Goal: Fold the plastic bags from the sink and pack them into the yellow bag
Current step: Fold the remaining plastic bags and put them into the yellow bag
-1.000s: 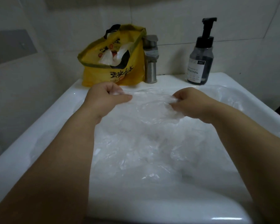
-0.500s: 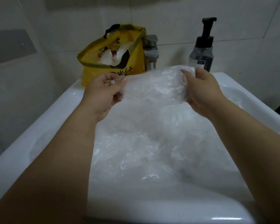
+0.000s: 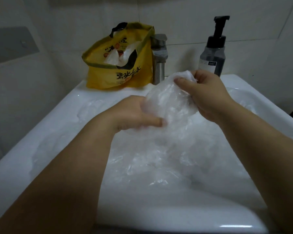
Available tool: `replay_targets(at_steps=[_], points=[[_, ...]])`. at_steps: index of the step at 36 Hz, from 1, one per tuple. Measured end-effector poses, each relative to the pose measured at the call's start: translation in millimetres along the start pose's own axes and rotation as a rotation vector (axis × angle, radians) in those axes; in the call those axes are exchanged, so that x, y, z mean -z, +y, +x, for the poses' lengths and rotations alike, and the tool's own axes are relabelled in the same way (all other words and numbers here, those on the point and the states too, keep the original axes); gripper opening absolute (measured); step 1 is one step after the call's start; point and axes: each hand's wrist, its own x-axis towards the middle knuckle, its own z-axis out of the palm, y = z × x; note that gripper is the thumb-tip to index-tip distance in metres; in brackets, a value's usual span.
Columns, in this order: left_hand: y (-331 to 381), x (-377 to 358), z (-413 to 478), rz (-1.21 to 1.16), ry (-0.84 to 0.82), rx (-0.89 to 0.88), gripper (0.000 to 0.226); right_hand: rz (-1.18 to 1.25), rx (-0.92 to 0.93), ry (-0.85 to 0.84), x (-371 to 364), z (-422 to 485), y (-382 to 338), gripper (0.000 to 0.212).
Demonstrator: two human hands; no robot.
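Right hand [image 3: 208, 97]: grasping. Thumb lies across the front of the crumpled clear plastic bag [image 3: 169, 105], and the curled fingers [image 3: 201, 76] sit behind its bunched top, so that end is pinched between them. Left hand [image 3: 134, 115]: also grasping, lower down. Thumb is flat on the bag's lower front edge. The fingers go in behind the film and show only as a blur through it, so I cannot tell their exact curl. The bag is stretched at a slant between the two hands and held up above the basin of the white ceramic sink [image 3: 41, 132], toward its back. The high end is in the right hand and the low end in the left. Its bottom hangs close over the heap of loose clear plastic bags [image 3: 159, 157] filling the sink basin; I cannot tell whether they touch. The yellow printed bag [image 3: 125, 76] stands open on the sink's back ledge at the left, with white plastic bags [image 3: 115, 56] sticking out of its mouth. The brushed-steel faucet [image 3: 159, 59] is at the middle of the sink's back ledge, just beside the yellow bag. The dark pump bottle [image 3: 213, 54] is on the sink's back ledge to the right, partly behind the right hand.
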Motion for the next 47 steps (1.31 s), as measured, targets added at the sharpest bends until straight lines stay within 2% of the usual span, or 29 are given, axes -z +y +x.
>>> replay_targets(at_steps=[2,5,6,7,10,13,14,17,19,23,28,33,35,38,39,40,42,44,47], points=[[-2.9,-1.6,3.1,0.051,-0.041,0.019,0.027,0.068,-0.064,0.011,0.7,0.7,0.5,0.031],[-6.9,1.8,5.6,-0.002,-0.036,0.035,0.02,0.319,-0.192,0.023,1.2,-1.3,-1.4,0.017],[-7.5,2.5,6.1,-0.047,-0.016,0.036,0.018,0.395,-0.216,0.004,0.7,-2.6,-2.2,0.019],[-7.9,2.8,7.3,-0.103,0.008,0.035,0.016,0.445,-0.238,-0.043,0.2,-3.2,-2.2,0.031],[-7.7,2.2,10.7,-0.311,0.081,0.031,0.015,0.479,-0.312,-0.206,-2.1,-4.8,-1.3,0.085],[-4.5,-0.5,10.8,-0.433,0.123,-0.011,0.025,0.44,-0.368,-0.341,-6.4,-4.9,4.9,0.103],[-2.4,-2.1,9.8,-0.444,0.129,-0.034,0.023,0.416,-0.389,-0.398,-10.4,-7.0,8.1,0.103],[3.3,-6.5,6.5,-0.437,0.084,-0.096,0.013,0.295,-0.406,-0.527,-29.5,-18.6,14.8,0.083],[3.6,-8.4,6.4,-0.438,0.056,-0.117,0.017,0.268,-0.348,-0.463,-36.6,-20.5,16.5,0.068],[1.6,-6.8,8.5,-0.546,0.034,-0.081,0.017,0.453,-0.311,-0.24,-27.1,-10.4,9.2,0.039],[-0.3,-2.6,9.6,-0.607,0.055,-0.023,0.008,0.636,-0.31,-0.154,-4.8,-1.4,-3.2,0.044],[0.9,0.1,6.7,-0.643,0.048,0.013,0.005,0.645,-0.298,-0.104,-2.0,-1.6,-4.6,0.042],[2.6,-1.4,5.9,-0.656,0.029,0.006,0.021,0.589,-0.259,-0.092,-6.1,-2.9,-3.6,0.033],[3.2,-3.8,6.8,-0.583,0.073,-0.019,0.068,0.509,-0.228,-0.021,-12.7,-4.4,-2.5,0.027],[2.9,-4.8,7.4,-0.535,0.11,-0.017,0.075,0.493,-0.23,0.011,-13.8,-3.8,-1.9,0.03],[1.9,-5.4,8.6,-0.503,0.144,-0.021,0.073,0.486,-0.233,0.039,-13.9,-2.7,-0.9,0.032],[0.1,-6.6,10.4,-0.494,0.179,-0.035,0.051,0.502,-0.229,0.06,-12.9,-1.3,-0.2,0.035],[0.3,-8.7,10.5,-0.522,0.172,-0.052,0.033,0.504,-0.217,-0.064,-10.6,-1.5,-0.2,0.041],[2.1,-9.8,9.0,-0.628,0.091,-0.096,0.021,0.371,-0.297,-0.399,-11.1,-6.9,3.5,0.07]])
